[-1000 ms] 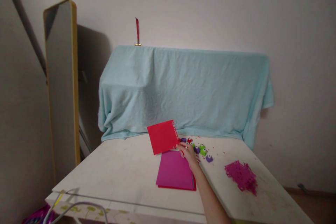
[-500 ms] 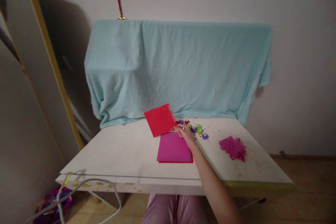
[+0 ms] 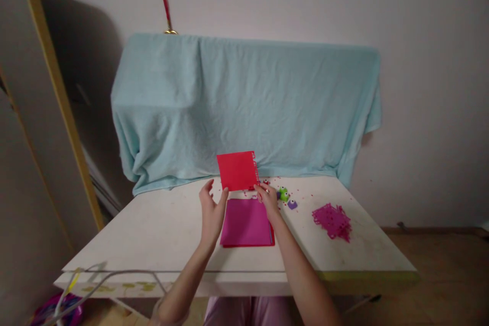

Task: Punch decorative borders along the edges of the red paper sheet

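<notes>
We wear plain trousers (image 3: 229,310) in a dusty pink leaning to mauve, the cloth faintly shiny and softly creased, with a darker line running between the two legs. Our left hand (image 3: 213,216) and right hand (image 3: 269,201) are bare and slim-fingered; our left forearm (image 3: 191,277) and right forearm (image 3: 300,272), likewise bare, are slender and tapering.

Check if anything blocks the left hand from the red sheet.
Nothing visible does: the left hand is open, right by the lower left corner of the red sheet, contact unclear. The right hand holds the lower right; the purple sheet lies below, not between.
</notes>
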### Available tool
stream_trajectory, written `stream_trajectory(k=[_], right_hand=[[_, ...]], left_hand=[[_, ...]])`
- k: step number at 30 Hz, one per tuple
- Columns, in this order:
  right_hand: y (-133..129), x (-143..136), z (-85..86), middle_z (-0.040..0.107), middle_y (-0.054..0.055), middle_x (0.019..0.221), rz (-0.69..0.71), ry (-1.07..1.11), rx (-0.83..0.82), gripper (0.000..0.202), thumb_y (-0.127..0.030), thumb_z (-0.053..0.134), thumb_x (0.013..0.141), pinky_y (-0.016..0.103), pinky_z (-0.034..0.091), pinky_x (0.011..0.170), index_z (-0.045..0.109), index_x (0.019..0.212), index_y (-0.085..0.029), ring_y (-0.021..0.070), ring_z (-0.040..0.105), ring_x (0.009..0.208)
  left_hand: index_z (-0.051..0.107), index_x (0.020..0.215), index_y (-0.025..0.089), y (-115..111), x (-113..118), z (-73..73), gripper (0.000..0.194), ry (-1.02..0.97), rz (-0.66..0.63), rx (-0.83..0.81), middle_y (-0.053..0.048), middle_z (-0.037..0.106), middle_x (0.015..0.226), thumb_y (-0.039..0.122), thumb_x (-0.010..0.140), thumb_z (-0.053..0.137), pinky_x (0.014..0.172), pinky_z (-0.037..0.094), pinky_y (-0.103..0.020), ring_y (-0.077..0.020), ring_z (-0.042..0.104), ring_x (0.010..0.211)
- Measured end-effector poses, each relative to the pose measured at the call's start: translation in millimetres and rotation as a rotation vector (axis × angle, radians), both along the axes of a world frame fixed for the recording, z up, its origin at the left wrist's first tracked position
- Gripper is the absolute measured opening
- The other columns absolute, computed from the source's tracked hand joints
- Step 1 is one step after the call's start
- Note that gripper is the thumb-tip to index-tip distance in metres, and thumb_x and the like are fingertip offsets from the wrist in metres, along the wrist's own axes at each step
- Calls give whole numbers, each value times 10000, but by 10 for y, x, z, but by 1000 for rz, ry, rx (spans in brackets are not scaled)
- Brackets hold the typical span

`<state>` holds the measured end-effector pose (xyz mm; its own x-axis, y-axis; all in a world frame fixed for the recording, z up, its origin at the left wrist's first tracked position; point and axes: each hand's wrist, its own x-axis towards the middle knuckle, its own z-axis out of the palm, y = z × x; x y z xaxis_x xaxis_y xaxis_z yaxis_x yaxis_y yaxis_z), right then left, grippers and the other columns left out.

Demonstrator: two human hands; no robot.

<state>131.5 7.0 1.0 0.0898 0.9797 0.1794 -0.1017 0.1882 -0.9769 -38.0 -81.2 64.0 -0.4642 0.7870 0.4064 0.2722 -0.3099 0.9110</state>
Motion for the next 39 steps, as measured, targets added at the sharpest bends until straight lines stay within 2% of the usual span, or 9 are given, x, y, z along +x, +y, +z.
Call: stream_trajectory(k=[4,8,15,18,20,25,28,34,39], right_hand=[[20,78,23,379,-71,426,-51,82,11,354,-521,621,692,213,235,384,510,589,-201,75,305,384],[31,106,36,364,-83,438,-68,220,-6,323,-490,642,693,205,206,367,534,654,-188,56,243,370],[11,94,7,322,-92,450,-87,294,9,278,-434,666,707,198,228,389,541,677,-187,53,218,397],[30,93,4,326,-91,441,-83,251,-7,285,-442,656,708,207,216,382,538,665,-187,55,218,388],[47,94,4,334,-90,435,-83,220,-22,293,-454,651,704,212,214,380,534,659,-189,58,231,378],[68,112,-10,350,-94,427,-82,217,-39,293,-460,656,689,219,217,381,536,659,-194,56,222,362],[72,155,-20,354,-92,419,-74,225,-37,274,-440,647,698,227,215,376,530,653,-197,58,218,352],[62,271,11,374,-79,420,-79,160,5,294,-445,599,725,235,232,388,488,595,-207,73,264,357],[-33,219,88,405,-64,430,-50,-42,39,330,-489,589,741,239,256,423,531,593,-199,96,331,399]], left_hand=[[306,1338,124,787,89,-335,765,56,157,-22,-190,364,1335,514,758,614,1046,291,-453,-286,351,1256],[337,1306,148,1057,201,-513,710,-72,90,-28,-169,418,1297,530,768,598,974,373,-401,-245,466,1157],[476,1184,187,949,356,-611,529,-219,-164,26,-35,642,847,511,782,588,728,466,-271,-157,615,776],[613,864,134,950,389,-635,406,-212,-314,-49,-9,600,598,530,776,582,589,428,-234,-128,556,552],[599,641,125,971,395,-653,444,-221,-397,-114,-17,563,513,550,767,579,546,401,-231,-118,515,489],[613,612,103,987,364,-648,489,-355,-569,-160,-61,608,589,567,763,570,526,377,-226,-104,498,492],[607,621,101,956,370,-624,492,-363,-579,-174,-57,594,572,567,772,557,532,382,-233,-109,496,492],[638,657,163,828,468,-577,417,-199,-568,-198,-55,636,637,563,752,566,603,426,-262,-157,553,578],[625,566,195,703,474,-527,507,-115,-627,-410,-57,622,574,617,792,460,663,441,-297,-176,552,574]])
